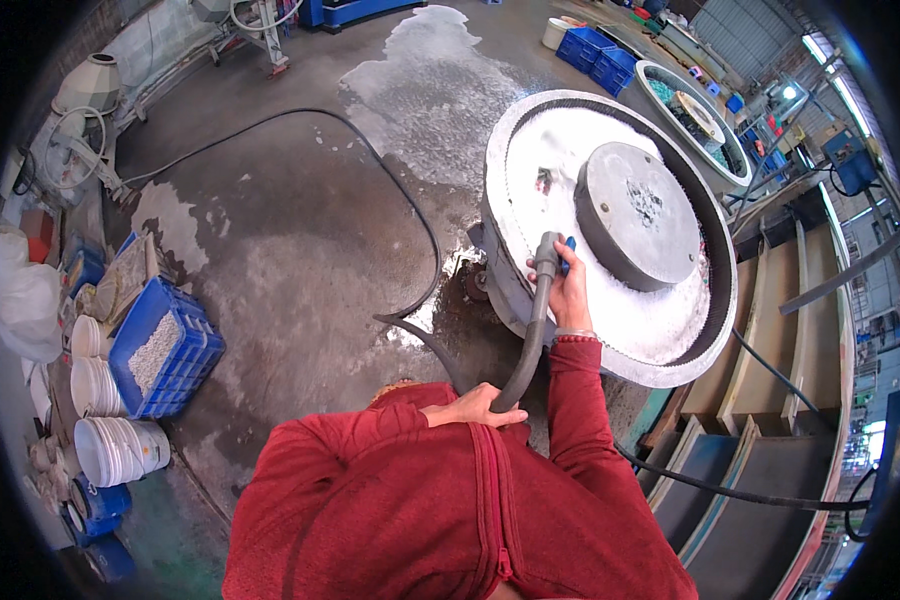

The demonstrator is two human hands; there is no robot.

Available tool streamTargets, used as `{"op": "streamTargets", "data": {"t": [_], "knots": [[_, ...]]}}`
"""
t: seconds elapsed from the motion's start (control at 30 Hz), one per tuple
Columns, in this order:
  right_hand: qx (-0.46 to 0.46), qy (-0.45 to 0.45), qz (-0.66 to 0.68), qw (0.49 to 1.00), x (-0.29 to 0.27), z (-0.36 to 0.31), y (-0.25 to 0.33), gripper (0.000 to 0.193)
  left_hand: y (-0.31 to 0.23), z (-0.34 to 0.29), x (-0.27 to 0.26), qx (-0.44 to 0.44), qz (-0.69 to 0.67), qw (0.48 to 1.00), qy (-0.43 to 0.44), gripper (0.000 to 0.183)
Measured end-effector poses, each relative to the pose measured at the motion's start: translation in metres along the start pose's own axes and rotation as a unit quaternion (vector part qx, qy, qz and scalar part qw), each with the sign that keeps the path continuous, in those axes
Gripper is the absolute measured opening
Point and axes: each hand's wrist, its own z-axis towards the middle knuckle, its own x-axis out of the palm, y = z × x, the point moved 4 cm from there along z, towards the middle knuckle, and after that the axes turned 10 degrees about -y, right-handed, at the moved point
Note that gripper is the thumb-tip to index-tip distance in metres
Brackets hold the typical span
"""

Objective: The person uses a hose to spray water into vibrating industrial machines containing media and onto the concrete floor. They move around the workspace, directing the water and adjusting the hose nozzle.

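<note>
A thick grey hose [530, 350] rises in front of my body and ends in a grey valve fitting [547, 250] with a blue handle [567, 253]. My left hand [477, 406] is closed round the lower part of the hose, close to my jacket. Farther forward, my right hand [567, 290] grips the valve fitting, fingers near the blue handle. This end is over the left rim of a big round tub [515, 290]. White foam fills the tub's ring around a raised grey round hub [640, 215]. Whether water leaves the hose cannot be made out.
The hose's dark length [410, 200] loops over the wet floor. At left stand a blue crate [185, 350] of small pale pieces and white buckets [120, 450]. A second round tub [660, 85] lies beyond; wooden troughs [760, 340] are at right.
</note>
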Motion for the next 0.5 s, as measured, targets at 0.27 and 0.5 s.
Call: {"op": "streamTargets", "data": {"t": [0.27, 0.5], "knots": [[-0.016, 0.025, 0.004, 1.0, 0.031, 0.015, -0.014, 0.049, 0.003, 0.005, -0.036, 0.011, -0.02, 1.0, 0.018, 0.033], [-0.036, 0.005, 0.03, 0.999, 0.031, 0.017, -0.015, 0.04, 0.011, 0.0, -0.058, 0.06, -0.005, 0.997, 0.038, 0.032]]}}
